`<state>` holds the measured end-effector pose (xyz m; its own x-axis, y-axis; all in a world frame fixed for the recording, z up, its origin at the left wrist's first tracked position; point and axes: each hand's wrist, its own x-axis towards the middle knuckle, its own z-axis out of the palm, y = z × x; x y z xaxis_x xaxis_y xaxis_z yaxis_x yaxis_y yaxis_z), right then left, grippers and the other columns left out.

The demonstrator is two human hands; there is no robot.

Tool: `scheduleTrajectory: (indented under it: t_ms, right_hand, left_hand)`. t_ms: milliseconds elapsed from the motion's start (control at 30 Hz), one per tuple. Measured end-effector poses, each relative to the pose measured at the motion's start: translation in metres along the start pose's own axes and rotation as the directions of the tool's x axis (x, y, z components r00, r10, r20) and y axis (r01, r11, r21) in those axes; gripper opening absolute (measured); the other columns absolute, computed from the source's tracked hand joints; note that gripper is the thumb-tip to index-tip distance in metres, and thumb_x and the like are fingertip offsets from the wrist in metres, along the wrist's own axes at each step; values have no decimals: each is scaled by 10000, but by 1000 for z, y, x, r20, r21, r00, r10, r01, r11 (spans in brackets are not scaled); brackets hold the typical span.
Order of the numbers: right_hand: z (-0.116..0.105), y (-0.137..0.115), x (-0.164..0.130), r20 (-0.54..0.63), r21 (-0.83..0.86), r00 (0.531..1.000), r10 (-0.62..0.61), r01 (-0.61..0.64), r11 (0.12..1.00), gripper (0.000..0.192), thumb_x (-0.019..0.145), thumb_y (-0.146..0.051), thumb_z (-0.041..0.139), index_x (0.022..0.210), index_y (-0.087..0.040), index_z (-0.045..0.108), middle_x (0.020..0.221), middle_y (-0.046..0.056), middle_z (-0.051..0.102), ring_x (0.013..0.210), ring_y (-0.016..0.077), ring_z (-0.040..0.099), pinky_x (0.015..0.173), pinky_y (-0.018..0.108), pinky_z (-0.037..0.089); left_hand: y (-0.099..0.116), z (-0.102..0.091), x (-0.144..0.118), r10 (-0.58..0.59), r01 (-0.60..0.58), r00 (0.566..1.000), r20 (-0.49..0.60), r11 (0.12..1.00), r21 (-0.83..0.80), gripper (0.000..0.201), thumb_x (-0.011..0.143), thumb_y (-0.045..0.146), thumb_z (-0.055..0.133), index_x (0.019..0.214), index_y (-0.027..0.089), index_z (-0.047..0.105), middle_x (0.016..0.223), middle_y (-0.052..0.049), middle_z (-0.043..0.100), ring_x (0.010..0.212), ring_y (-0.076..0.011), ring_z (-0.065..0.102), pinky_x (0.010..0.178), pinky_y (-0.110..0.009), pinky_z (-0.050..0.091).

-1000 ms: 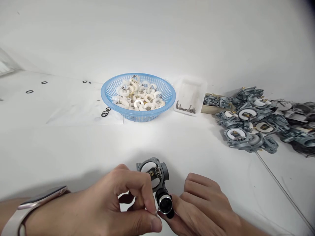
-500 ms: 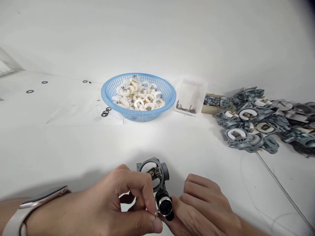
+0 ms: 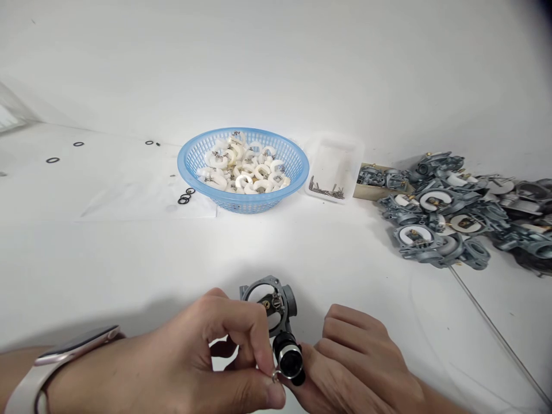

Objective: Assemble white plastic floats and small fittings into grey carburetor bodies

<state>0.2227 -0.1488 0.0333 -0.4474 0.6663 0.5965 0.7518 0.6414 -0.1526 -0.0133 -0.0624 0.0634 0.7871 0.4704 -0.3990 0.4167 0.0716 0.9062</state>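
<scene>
A grey metal carburetor body (image 3: 290, 300) with a white float (image 3: 259, 293) inside lies on the table, in front of my hands. Toward me from it sticks a black tube-like piece (image 3: 282, 342) with a silver ring round its near end. Thumb and index finger of my left hand (image 3: 224, 345) pinch a small bent wire end (image 3: 276, 376) at that ring. My right hand (image 3: 357, 356) is closed, its fingers curled, and its thumb side touches the black piece. What lies inside its grip is hidden.
A blue basket (image 3: 244, 202) of white floats stands behind, beside a clear tray (image 3: 334, 152) of thin metal pins. Carburetors (image 3: 444, 213) are heaped at the right, near a thin rod (image 3: 495, 330). Black rubber rings (image 3: 184, 199) lie at the left.
Almost nothing differs. Both hands, the carburetor and the black piece stay in place, with only a tiny shift at my left fingertips and the wire end.
</scene>
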Motion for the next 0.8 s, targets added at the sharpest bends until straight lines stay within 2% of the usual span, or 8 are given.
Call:
scheduleTrajectory:
  t_ms: [233,400,500,667,800]
  right_hand:
    - [-1,-1,1,-4,81,1000,13,-13,997,430,1107,-119,572,724,-234,416,521,-101,441,478,101,339,528,304,291]
    - [0,-4,1,-25,100,998,54,-51,994,413,1053,-85,623,728,-235,418,528,-97,455,496,104,371,538,305,302]
    - [1,-5,-1,-36,96,997,69,-65,993,420,1053,-91,637,727,-234,415,531,-98,448,505,101,373,546,299,311]
    - [0,-1,-2,-42,96,999,15,-11,995,413,1075,-89,606,739,-241,421,532,-98,439,493,109,344,522,315,291]
    - [-2,1,-2,10,80,1000,-2,1,997,442,1104,-123,598,720,-243,414,526,-96,420,472,110,338,495,318,279]
  left_hand:
    - [-3,1,-1,-12,12,1000,-5,1000,10,168,912,455,833,924,296,779,828,26,719,786,-194,620,724,-271,489]
    - [-8,1,1,77,-77,997,8,997,-30,183,889,406,857,915,269,738,810,38,675,751,-169,600,695,-258,476]
    - [-12,0,4,93,-92,995,24,995,-49,152,883,350,857,915,278,727,819,40,667,745,-164,594,672,-261,459]
    - [-10,0,4,97,-96,995,25,993,-64,138,911,340,840,914,271,722,808,41,655,751,-162,593,695,-265,458]
    - [-7,1,1,114,-110,993,39,991,-77,150,912,348,850,934,265,727,822,39,668,770,-162,610,721,-260,475]
